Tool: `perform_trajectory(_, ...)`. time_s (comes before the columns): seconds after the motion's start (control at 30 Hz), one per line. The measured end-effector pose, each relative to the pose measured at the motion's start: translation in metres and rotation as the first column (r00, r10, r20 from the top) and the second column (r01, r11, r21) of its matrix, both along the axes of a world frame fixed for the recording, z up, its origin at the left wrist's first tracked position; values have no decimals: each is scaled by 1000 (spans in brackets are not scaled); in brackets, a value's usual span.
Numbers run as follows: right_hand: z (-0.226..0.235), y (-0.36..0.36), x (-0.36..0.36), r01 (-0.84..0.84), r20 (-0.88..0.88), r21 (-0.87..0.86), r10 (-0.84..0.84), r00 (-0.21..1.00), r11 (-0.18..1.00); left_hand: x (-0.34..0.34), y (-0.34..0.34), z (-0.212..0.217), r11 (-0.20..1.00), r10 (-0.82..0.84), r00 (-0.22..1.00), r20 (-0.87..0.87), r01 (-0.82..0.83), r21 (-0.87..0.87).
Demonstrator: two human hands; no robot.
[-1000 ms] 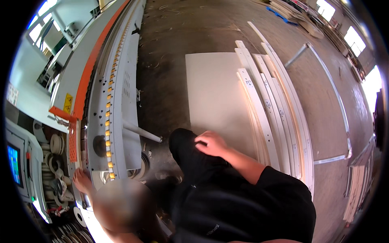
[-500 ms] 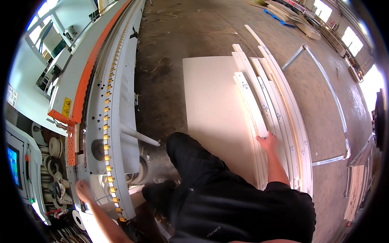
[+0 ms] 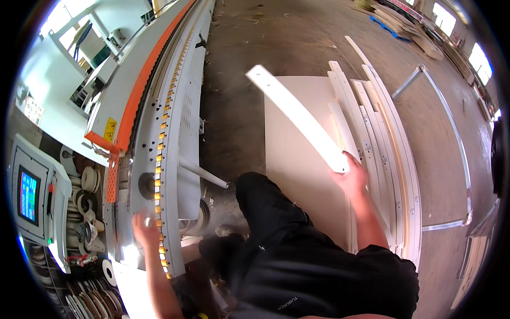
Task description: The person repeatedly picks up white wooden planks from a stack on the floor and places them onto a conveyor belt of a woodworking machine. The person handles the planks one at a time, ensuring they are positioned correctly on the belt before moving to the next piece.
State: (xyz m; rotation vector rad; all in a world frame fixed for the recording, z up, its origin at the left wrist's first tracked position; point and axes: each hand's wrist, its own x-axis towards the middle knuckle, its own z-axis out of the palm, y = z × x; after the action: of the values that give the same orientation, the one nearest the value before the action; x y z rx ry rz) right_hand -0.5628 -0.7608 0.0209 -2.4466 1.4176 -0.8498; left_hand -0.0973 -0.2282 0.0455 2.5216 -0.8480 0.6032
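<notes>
"Looking at the head view, what does the right grip (image 3: 353, 176) have?"

"It is closed around the near end of one white strip (image 3: 298, 118). Thumb and fingers are on its two sides."

"And where is the strip exactly?"

"It slants from the grip forward and to the left. It passes above the pale board (image 3: 289, 151), and the far end reaches beyond the board's far left corner. It seems to be lifted, not lying. I see small dark spots near both of its ends."

"What is beside it?"

"On the right part of the board there is a pile (image 3: 378, 154) of other strips. They lie lengthwise, side by side, and their ends are not even. The right grip is above the left side of this pile."

"Please tell me also about the left grip (image 3: 145, 227)."

"It is over the near end of the machine (image 3: 139, 165), just beside the row of yellow rollers (image 3: 162, 149). It is blurred, so I cannot tell if the fingers are wide or narrow, or if they touch the metal."

"What else stands around?"

"The machine has an orange edge (image 3: 141, 95) along its cover. Left of it is a panel (image 3: 27, 195) with a lit screen, and near the panel are rolls (image 3: 90, 179) of band. On the right side, a metal frame (image 3: 444, 227) is on the floor (image 3: 244, 48), apart from the pile."
</notes>
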Motion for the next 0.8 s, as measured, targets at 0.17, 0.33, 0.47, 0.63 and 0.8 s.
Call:
perform_trajectory(0.17,38,47,68,-455,82,-93,463,883,885,-120,-115,59,874,-481,872,90,468,130)
perform_trajectory(0.33,54,114,122,-771,55,-131,781,622,623,-189,-172,70,740,-641,762,89,584,333)
perform_trajectory(0.47,58,153,155,-907,4,-155,918,396,392,-188,-155,56,775,-607,791,72,570,272)
perform_trajectory(0.63,77,167,180,-911,50,-264,948,314,315,-183,-97,47,914,-387,920,61,374,156)
perform_trajectory(0.8,42,173,186,-911,189,-241,937,294,334,-164,-1,31,997,-57,998,36,54,56)
